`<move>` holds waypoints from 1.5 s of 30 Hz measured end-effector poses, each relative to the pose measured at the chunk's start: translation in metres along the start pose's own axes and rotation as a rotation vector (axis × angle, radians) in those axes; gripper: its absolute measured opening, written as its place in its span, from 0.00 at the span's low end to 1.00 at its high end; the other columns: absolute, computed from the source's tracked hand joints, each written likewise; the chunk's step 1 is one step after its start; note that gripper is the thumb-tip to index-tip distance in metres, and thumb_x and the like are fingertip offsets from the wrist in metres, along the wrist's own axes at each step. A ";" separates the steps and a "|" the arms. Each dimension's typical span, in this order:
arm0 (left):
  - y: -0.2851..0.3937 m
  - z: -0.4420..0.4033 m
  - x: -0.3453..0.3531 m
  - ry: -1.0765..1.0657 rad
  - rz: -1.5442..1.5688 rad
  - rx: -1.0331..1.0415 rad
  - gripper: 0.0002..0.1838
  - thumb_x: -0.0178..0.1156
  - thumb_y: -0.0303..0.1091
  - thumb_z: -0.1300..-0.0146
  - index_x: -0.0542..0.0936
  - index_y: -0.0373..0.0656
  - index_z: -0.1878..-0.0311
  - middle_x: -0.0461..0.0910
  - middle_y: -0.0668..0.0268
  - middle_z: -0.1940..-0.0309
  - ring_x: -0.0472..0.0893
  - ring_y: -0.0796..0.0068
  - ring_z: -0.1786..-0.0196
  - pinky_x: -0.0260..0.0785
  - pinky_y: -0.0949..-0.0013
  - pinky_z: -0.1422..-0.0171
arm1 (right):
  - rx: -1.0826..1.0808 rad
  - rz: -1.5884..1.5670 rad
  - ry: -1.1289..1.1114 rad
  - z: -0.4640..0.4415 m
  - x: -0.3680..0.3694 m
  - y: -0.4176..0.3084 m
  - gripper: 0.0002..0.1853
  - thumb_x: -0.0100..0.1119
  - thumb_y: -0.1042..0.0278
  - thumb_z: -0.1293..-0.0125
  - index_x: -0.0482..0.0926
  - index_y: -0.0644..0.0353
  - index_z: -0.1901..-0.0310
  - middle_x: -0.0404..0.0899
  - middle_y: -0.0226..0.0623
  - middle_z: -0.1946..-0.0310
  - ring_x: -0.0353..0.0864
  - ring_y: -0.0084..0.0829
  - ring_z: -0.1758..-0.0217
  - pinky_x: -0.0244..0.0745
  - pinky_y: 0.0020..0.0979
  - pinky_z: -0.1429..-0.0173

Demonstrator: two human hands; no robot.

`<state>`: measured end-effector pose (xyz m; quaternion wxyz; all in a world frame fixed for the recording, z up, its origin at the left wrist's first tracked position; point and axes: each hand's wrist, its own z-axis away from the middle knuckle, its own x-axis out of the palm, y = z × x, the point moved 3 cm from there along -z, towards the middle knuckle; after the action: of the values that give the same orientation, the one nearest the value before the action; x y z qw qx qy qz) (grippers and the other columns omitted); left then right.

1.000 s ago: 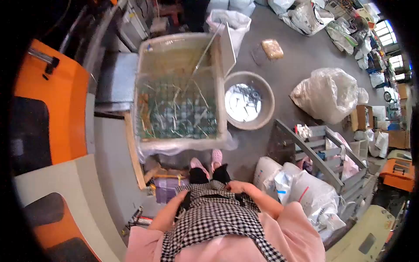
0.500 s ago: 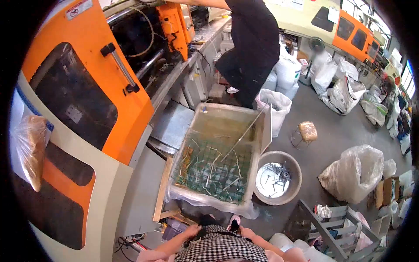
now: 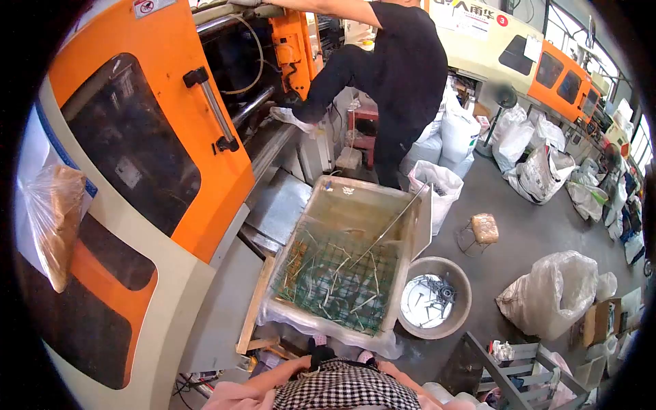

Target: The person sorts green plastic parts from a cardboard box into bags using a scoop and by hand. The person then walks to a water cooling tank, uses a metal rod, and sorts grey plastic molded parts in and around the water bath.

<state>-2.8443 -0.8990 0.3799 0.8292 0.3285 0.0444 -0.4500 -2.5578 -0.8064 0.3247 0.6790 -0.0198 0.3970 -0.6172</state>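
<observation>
At the bottom of the head view, my left hand point(image 3: 299, 363) rests against the left side of the black-and-white checkered apron point(image 3: 348, 386). My right hand point(image 3: 387, 369) lies at the apron's right side. The fingers of both hands are tucked out of sight, so their state is unclear. Just ahead of me stands a large pale tub point(image 3: 294, 316) of cloudy water. Green netting point(image 3: 342, 301) lies in it with several thin pale strips, and a long rod point(image 3: 389, 225) slants across its right part.
A round basin point(image 3: 462, 301) of grey parts sits right of the tub. At left is an orange machine door point(image 3: 225, 205). Beyond the tub, a co-worker point(image 3: 410, 75) has one foot raised onto the machine. A stool point(image 3: 484, 229), bags point(image 3: 553, 287) and a grey rack point(image 3: 526, 369) stand right.
The co-worker has lifted one leg onto the machine's edge. My view has tilted up slightly, so the tub and basin sit lower. My hands stay by the apron.
</observation>
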 end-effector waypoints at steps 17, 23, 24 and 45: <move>-0.003 0.001 -0.019 0.042 -0.100 0.085 0.20 0.55 0.46 0.43 0.77 0.35 0.63 0.78 0.49 0.63 0.77 0.56 0.62 0.67 0.58 0.58 | -0.058 0.151 -0.082 -0.015 0.013 0.020 0.18 0.48 0.55 0.43 0.74 0.57 0.56 0.78 0.50 0.64 0.78 0.47 0.60 0.72 0.44 0.57; -0.027 0.007 -0.038 -0.017 -0.180 0.150 0.20 0.56 0.46 0.44 0.77 0.35 0.64 0.78 0.49 0.64 0.77 0.58 0.63 0.68 0.59 0.59 | 0.075 0.007 0.129 0.021 -0.010 -0.041 0.18 0.47 0.54 0.41 0.78 0.62 0.67 0.79 0.49 0.70 0.79 0.48 0.65 0.73 0.46 0.62; -0.030 0.009 -0.041 -0.039 -0.187 0.156 0.20 0.56 0.47 0.44 0.77 0.35 0.65 0.78 0.49 0.64 0.78 0.58 0.63 0.68 0.59 0.59 | 0.153 -0.021 0.159 0.018 -0.001 -0.042 0.20 0.47 0.49 0.40 0.77 0.61 0.64 0.79 0.49 0.70 0.78 0.49 0.65 0.73 0.46 0.61; -0.098 -0.020 -0.144 -0.913 -0.124 -0.279 0.27 0.58 0.56 0.45 0.78 0.38 0.59 0.79 0.62 0.71 0.76 0.73 0.66 0.68 0.68 0.59 | 0.391 -1.408 0.137 0.046 0.099 -0.149 0.11 0.57 0.62 0.41 0.76 0.63 0.67 0.78 0.37 0.76 0.79 0.27 0.73 0.73 0.27 0.67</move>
<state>-3.0011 -0.8216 0.3679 0.7717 -0.0202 -0.2447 -0.5866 -2.6621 -0.9482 0.3822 0.0862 -0.1098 0.2144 -0.9667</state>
